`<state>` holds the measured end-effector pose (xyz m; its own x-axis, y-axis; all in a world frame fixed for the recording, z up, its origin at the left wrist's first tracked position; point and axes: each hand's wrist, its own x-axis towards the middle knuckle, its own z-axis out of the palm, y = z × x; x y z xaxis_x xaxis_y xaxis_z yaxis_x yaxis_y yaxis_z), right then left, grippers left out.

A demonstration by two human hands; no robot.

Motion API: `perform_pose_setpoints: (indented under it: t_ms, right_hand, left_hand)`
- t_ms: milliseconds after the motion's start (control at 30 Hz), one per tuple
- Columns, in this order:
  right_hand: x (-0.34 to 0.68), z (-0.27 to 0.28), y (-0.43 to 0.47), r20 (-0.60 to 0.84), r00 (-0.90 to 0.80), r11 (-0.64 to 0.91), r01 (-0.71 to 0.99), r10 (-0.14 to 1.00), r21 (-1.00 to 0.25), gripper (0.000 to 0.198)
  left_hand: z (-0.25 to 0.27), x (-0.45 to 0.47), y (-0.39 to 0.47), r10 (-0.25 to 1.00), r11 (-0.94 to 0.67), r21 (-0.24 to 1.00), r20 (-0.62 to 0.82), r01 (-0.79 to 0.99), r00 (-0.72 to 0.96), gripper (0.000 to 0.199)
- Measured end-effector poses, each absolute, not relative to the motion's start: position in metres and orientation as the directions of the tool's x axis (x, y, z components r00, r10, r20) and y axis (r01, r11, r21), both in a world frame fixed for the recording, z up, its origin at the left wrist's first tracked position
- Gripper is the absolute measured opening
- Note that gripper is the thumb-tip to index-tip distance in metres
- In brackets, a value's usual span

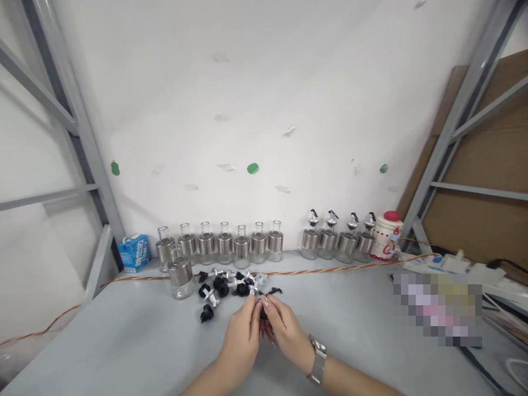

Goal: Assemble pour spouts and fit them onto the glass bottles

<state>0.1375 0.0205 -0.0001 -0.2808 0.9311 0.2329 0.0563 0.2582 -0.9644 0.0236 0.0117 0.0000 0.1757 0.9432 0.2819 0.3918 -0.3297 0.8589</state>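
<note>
Glass bottles: 4 wear pour spouts, 8 stand without; loose spout parts lie on the counter, both hands pinching a small black part.

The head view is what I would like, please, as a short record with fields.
Left hand: holding a small black part
Right hand: on the same part, watch at wrist
Loose parts: black and silvery, beyond the hands
Bottles without spouts: eight, one nearer than the rest
Bottles with spouts: four, to the right
Carton: blue, left of the bottles
Container: red-lidded, right of the bottles
</note>
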Motion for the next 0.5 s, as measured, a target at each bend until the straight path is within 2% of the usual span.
perform_pose_setpoints:
  t_ms: [133,333,500]
  right_hand:
    - [0.137,0.003,0.021,0.212,-0.271,0.226,0.023,0.939,-0.974,0.039]
    - [0.131,0.000,0.036,0.016,-0.380,-0.086,-0.250,0.925,-0.964,0.056]
    - [0.127,-0.003,0.039,-0.050,-0.402,-0.202,-0.345,0.914,-0.917,0.059]
  left_hand:
    - [0.010,0.025,0.008,0.961,-0.265,0.916,0.225,0.300,0.163,0.027]
    - [0.024,0.028,0.006,0.990,-0.102,0.991,0.093,0.083,0.104,0.034]
    - [0.021,0.028,0.007,0.985,-0.157,0.976,0.144,0.151,0.091,0.031]
